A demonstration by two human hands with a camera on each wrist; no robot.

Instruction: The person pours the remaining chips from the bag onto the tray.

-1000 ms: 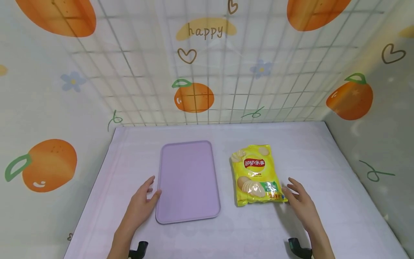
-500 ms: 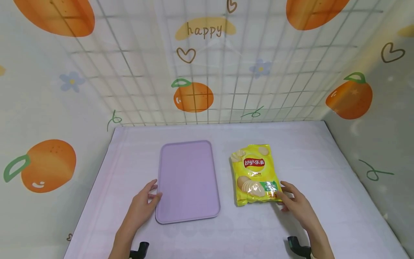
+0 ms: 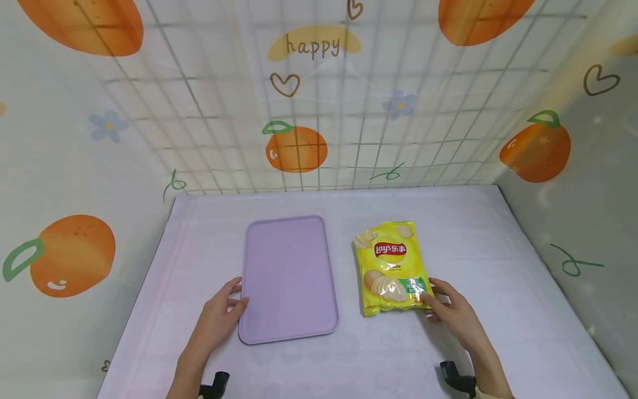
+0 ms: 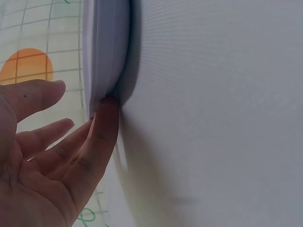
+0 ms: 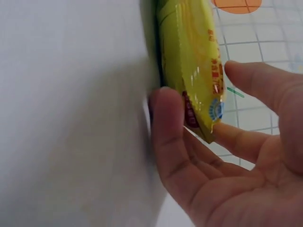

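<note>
A yellow Lay's bag of potato chips (image 3: 391,265) lies face up to the right of a flat lilac tray (image 3: 289,271). My right hand (image 3: 461,320) grips the bag's lower right corner. Its thumb is on the front face, and in the right wrist view the other fingers curl round the bag's (image 5: 196,71) edge and underside. At the tray's left edge is my left hand (image 3: 215,320). One fingertip touches the low side of the tray (image 4: 106,52) in the left wrist view, while the thumb stands apart from it.
Both things lie on a white cloth-covered table (image 3: 389,354). Hanging cloth with printed oranges (image 3: 296,149) and grid lines encloses the back and sides. A black wrist mount (image 3: 215,385) shows by the left forearm, another (image 3: 456,378) by the right.
My right hand has moved left from beside the bag and taken hold of its lower right corner. My left hand has shifted slightly at the tray's edge. Tray and bag stay in place.
</note>
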